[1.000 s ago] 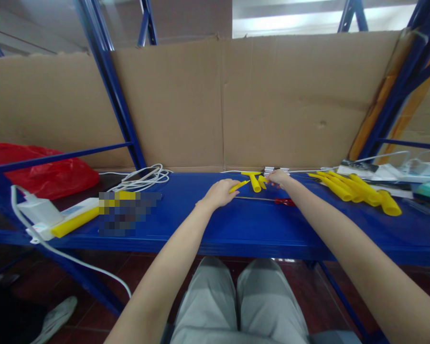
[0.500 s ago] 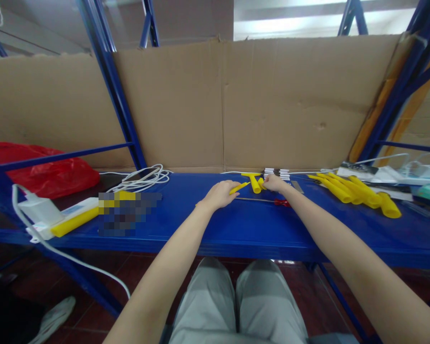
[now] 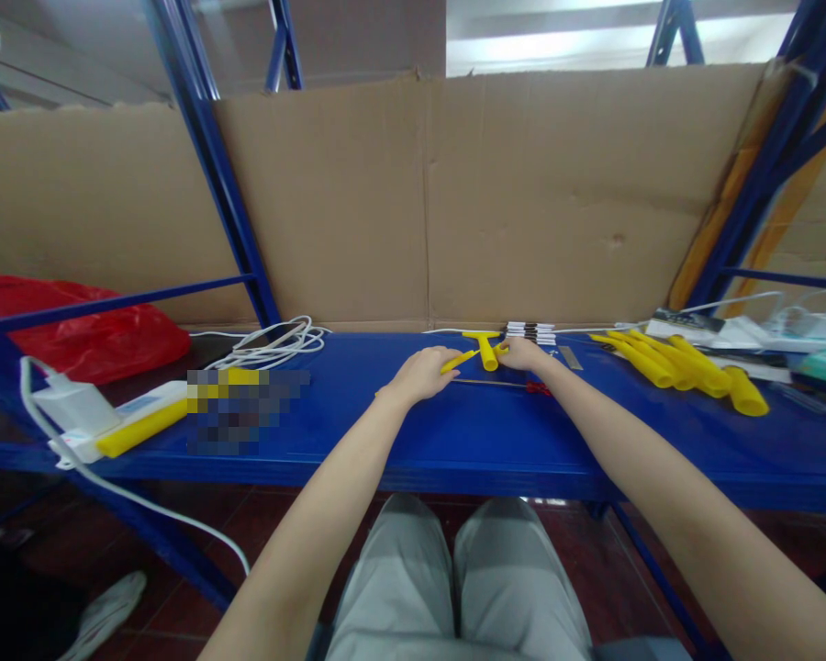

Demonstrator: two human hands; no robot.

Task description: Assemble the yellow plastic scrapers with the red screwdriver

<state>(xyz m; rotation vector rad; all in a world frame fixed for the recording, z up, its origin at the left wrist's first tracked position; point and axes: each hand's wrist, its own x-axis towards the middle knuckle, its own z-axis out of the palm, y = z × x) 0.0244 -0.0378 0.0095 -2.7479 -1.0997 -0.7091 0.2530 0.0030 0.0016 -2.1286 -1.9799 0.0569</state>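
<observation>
My left hand [image 3: 423,374] is closed around a slim yellow plastic piece [image 3: 460,361], whose end points right. My right hand [image 3: 521,353] pinches a small yellow piece [image 3: 501,350], mostly covered by the fingers. Between and just behind the hands lies a yellow T-shaped tool [image 3: 487,352] with a round handle toward me. A screwdriver [image 3: 539,389] with a red handle lies on the blue shelf [image 3: 468,431] in front of the hands, its long shaft pointing left. Behind my right hand sits a row of small white-and-black pieces [image 3: 530,332].
Several yellow handled tools [image 3: 688,365] are heaped at the right, near a flat metal strip [image 3: 571,358]. On the left are a coiled white cable [image 3: 285,341], a power strip with a white plug [image 3: 79,404] and a red bag [image 3: 75,326]. A cardboard panel [image 3: 427,202] stands behind.
My right hand has shifted slightly, and its fingers point more to the left at the small yellow piece. My left hand keeps its hold in the same place.
</observation>
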